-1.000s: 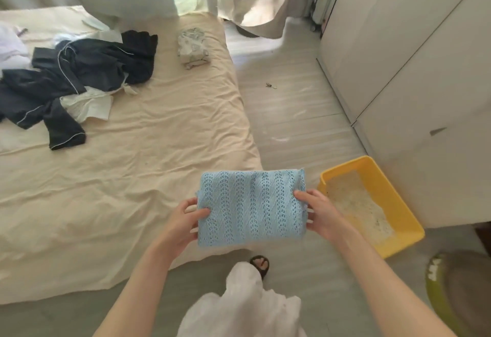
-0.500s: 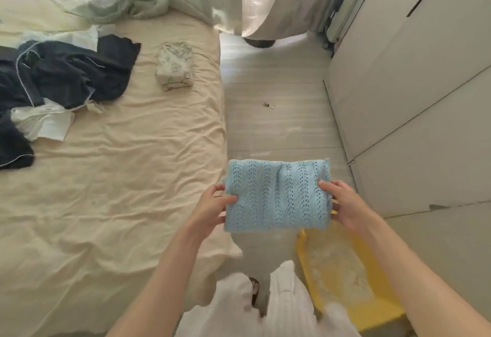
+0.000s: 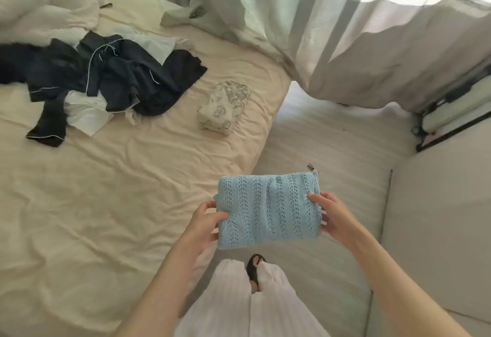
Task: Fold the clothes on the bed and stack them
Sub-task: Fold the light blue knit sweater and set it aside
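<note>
A bedroom: a low bed (image 3: 111, 204) under a wrinkled cream sheet fills the left, pale wooden floor runs along its right edge, and sheer curtains (image 3: 358, 44) hang at the far side.

Held in the air over the near right corner of the bed, partly above the floor, is a light blue openwork knit (image 3: 268, 209), already folded into a neat rectangle. The left hand (image 3: 204, 223) pinches its left edge, thumb lying on top and fingers curled underneath; the right hand (image 3: 333, 215) grips the right edge the same way, thumb on the upper face, the other fingers tucked beneath and mostly hidden.

Farther off, near the bed's right edge, sits a small folded patterned garment (image 3: 225, 107), which looks like the start of a stack. To the far left lies a tangled heap of dark navy piped clothing (image 3: 111, 76) mixed with white pieces (image 3: 85, 113), all unfolded.

So the work seems early: one item folded and set down, a second folded and in hand, likely headed for the patterned piece. The dark heap and the white items remain to be sorted, folded and stacked.
</note>
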A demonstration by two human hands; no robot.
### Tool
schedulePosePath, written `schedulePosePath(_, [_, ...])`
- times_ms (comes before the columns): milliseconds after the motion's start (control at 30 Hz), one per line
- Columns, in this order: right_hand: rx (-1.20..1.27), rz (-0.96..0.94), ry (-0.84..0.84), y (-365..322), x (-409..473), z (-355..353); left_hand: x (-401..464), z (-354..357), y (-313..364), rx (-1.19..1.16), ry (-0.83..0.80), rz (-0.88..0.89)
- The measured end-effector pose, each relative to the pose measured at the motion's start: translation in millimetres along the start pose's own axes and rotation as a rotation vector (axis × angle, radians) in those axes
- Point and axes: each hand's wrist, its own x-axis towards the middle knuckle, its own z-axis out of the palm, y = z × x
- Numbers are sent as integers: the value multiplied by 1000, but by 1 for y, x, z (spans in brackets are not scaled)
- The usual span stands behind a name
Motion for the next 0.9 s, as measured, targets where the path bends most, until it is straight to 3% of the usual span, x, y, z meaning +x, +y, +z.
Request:
schedulePosePath(200, [-281,-5,-232,-107,89,45,37,2,32,-281,194,-59])
schedulePosePath(433, [-550,-44,-400,-178,195,141,114,-16,65,-545,398,-115])
schedulePosePath(600, [-710,-61,-466,-198,243,192,141,-21,81,-671,548,-155])
schedulePosePath(767, [-821,-57,-605,-206,289,259,166,-42,83,-742,706,-67])
schedulePosePath(900, [-908,-56,-592,-192,324,302,207,-59,75,-730,831,-47])
